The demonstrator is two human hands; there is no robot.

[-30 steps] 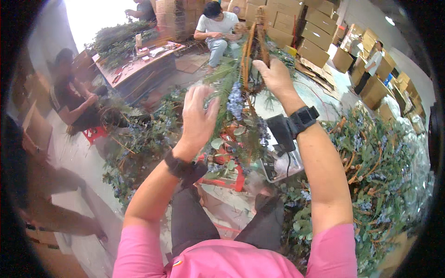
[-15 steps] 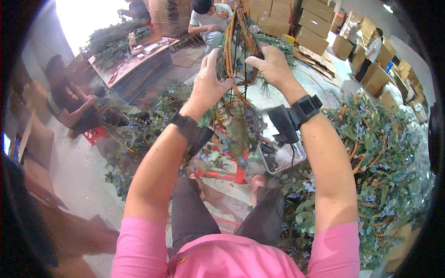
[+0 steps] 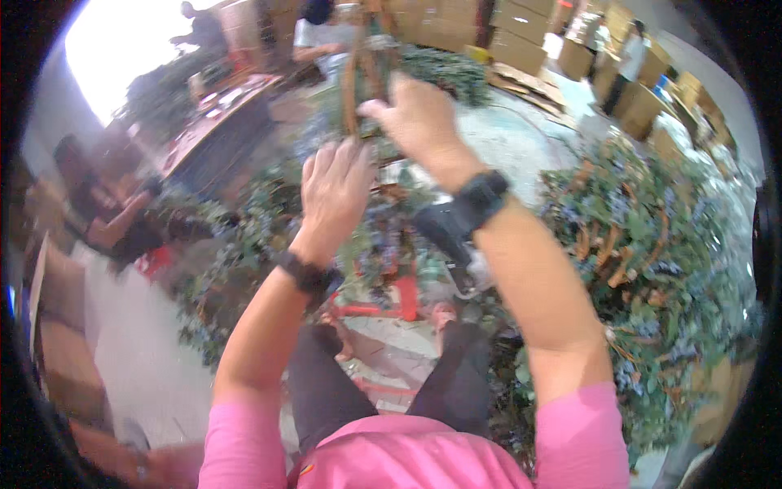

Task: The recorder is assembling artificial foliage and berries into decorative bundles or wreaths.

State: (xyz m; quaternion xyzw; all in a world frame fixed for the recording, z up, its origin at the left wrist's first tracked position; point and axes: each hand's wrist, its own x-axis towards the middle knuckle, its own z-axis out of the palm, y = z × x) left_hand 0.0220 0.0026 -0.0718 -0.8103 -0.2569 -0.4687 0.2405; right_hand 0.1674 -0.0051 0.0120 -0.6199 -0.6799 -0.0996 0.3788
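In front of me a twig wreath (image 3: 352,90) stands nearly edge-on, its brown stems rising past the top of the view, with greenery around them. My right hand (image 3: 422,126) holds its right side, thumb toward the stems; the other fingers are partly hidden behind them. Lower down, my left hand (image 3: 334,191) is at the base of the stems, back toward me and fingers stretched upward; contact is blurred. Below the hands are leafy sprigs with blue-purple berries (image 3: 383,244). Dark bands with black devices (image 3: 481,200) sit on both wrists.
A big heap of berry greenery (image 3: 643,244) lies at my right, more foliage (image 3: 244,236) at my left. A red stool (image 3: 407,297) stands between my feet. Beyond are a worktable (image 3: 216,122), cardboard boxes (image 3: 521,33) and several people, one seated at the left (image 3: 106,204).
Both hands and the wreath have shifted left in view. My left hand has dropped lower and turned its back toward me, fingers now stretched upward. The white tray is now mostly hidden.
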